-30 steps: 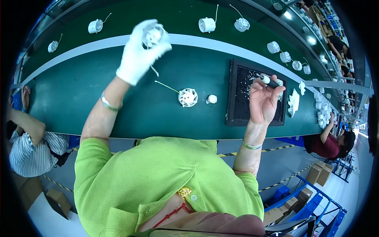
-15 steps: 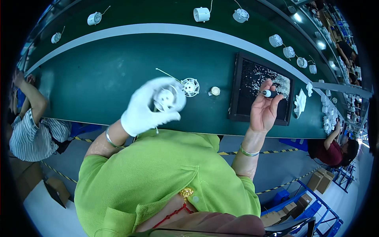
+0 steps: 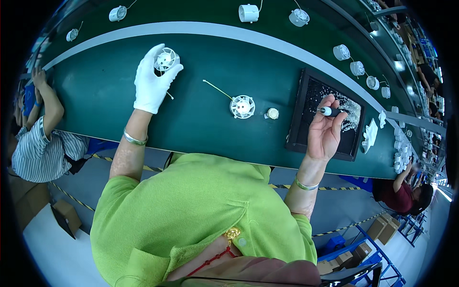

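Observation:
My left hand (image 3: 152, 88), in a white glove, grips a white round fan (image 3: 166, 60) with a spoked frame, near the far side of the green bench. A thin cord dangles below this fan. In my bare right hand (image 3: 323, 131) is a short black-and-white pen-shaped tool (image 3: 331, 111), held palm up over the right-hand tray. Between my hands a second white fan (image 3: 243, 106) lies on the bench, its thin cord stretching to the upper left. Just right of it sits a small cream round part (image 3: 272, 113).
The black tray (image 3: 299, 138) holds many tiny white pieces. Crumpled white cloth (image 3: 369, 136) lies to its right. Beyond a pale rail (image 3: 205, 28), several white cylindrical fan units (image 3: 248, 13) stand on a green strip. Other people sit at the left and right ends.
My left hand has carried the fan away from my body, toward the far left of the bench. My right hand stays over the tray with the tool. The view has shifted slightly.

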Motion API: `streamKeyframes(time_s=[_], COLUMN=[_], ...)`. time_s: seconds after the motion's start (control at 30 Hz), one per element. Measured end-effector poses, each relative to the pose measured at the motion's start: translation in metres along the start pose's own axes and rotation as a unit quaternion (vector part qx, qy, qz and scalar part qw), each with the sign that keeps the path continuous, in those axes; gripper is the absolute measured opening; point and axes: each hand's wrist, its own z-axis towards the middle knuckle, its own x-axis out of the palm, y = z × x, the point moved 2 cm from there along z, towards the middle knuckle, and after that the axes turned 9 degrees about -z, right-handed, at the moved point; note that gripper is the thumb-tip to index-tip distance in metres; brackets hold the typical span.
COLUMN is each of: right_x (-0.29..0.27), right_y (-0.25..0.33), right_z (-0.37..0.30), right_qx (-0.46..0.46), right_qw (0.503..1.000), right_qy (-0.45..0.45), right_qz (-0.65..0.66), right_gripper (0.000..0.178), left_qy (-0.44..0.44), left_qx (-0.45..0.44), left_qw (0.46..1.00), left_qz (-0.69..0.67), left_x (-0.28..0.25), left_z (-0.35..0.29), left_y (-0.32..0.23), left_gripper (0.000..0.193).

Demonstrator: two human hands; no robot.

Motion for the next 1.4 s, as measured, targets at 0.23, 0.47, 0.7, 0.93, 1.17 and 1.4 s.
streamKeyframes(time_s=[0.23, 0.47, 0.7, 0.93, 1.17, 1.4], right_x=[-0.002, 0.006, 0.0, -0.008, -0.027, -0.038], right_y=[-0.007, -0.005, 0.006, 0.017, 0.028, 0.025], right_z=[0.005, 0.002, -0.006, -0.008, -0.011, -0.008], right_qx=[0.016, 0.013, 0.006, -0.014, -0.037, -0.037], right_qw=[1.0, 1.0, 1.0, 1.0, 0.999, 0.997], right_qy=[-0.016, -0.013, -0.001, 0.008, -0.014, -0.033], right_qz=[0.015, 0.014, 0.014, 0.02, -0.03, -0.059], right_gripper=[0.034, 0.034, 0.034, 0.034, 0.034, 0.034], left_qy=[-0.058, 0.201, 0.232, 0.271, 0.297, 0.282], left_qx=[0.196, 0.13, 0.165, 0.241, 0.226, 0.219], left_qw=[0.967, 0.971, 0.958, 0.929, 0.926, 0.931], left_qz=[0.152, -0.01, 0.041, -0.07, -0.049, -0.07], left_x=[-0.007, 0.066, 0.095, 0.131, 0.159, 0.156], left_z=[-0.019, -0.084, -0.076, -0.071, -0.066, -0.073], left_y=[-0.038, -0.064, -0.068, -0.104, -0.106, -0.095], left_gripper=[0.08, 0.1, 0.078, 0.066, 0.061, 0.064])
